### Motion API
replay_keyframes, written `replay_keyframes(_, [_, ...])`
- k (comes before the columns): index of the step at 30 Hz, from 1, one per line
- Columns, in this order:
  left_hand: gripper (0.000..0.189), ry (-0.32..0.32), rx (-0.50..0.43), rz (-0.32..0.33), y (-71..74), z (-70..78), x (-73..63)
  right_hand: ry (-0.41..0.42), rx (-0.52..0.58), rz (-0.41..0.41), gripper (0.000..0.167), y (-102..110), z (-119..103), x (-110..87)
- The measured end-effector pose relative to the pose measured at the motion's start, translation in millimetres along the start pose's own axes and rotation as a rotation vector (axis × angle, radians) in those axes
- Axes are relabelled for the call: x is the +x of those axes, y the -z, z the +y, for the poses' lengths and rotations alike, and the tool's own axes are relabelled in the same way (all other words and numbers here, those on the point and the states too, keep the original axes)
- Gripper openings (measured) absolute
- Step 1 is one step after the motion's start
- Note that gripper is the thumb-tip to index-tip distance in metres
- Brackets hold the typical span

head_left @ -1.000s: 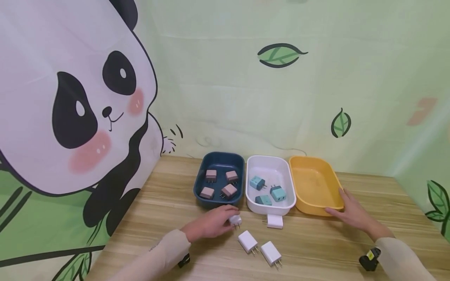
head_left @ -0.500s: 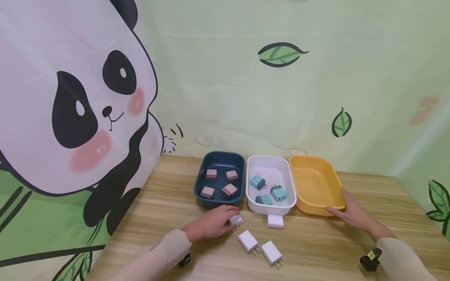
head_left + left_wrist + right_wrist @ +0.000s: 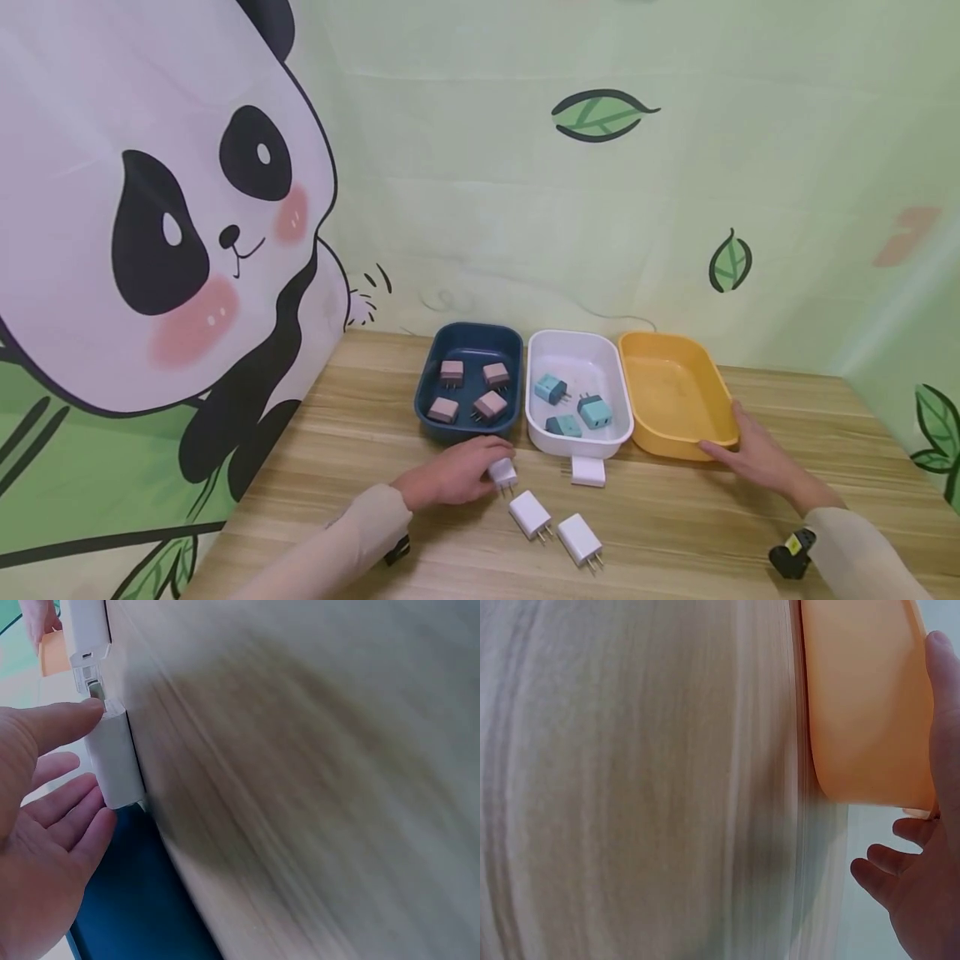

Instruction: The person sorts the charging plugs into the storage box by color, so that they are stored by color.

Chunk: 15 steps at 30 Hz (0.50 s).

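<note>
Pinching a white plug (image 3: 502,472) in the left hand (image 3: 457,473), with the blue tray (image 3: 480,354) just past that pinch. Clasping a near corner of the yellow tray (image 3: 675,396) in the right hand (image 3: 761,457), perhaps to steady it. Having three other plugs (image 3: 530,515) near the pinch, maybe for easy reach.

The left hand (image 3: 457,472) hides part of a white box-shaped charger (image 3: 503,473), and the right wrist view's top edge cuts off a rounded yellow plastic tray (image 3: 870,705).
</note>
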<state>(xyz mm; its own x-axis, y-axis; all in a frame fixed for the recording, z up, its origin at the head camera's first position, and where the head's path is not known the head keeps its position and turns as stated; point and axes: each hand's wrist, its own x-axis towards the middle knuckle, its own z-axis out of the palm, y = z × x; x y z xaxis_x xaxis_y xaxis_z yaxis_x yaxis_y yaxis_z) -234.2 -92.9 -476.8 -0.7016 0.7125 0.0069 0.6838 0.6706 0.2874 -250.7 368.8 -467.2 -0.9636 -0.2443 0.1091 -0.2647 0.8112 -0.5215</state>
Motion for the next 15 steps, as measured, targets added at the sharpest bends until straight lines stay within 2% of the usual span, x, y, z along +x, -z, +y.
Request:
replay_keyframes(3, [0.05, 0.015, -0.015, -0.007, -0.9, -0.8, 1.9, 0.016, 0.025, 0.014, 0.093, 0.5, 2.1, 0.3])
replay_keyframes(9, [0.053, 0.038, -0.071, -0.01, -0.6, -0.6, 3.7, -0.019, 0.038, -0.006, 0.094, 1.8, 5.2, 0.6])
replay_keyframes(15, [0.053, 0.051, -0.084, -0.008, -2.2, -0.5, 3.8, -0.017, 0.05, -0.005, 0.093, 0.6, 6.5, 1.0])
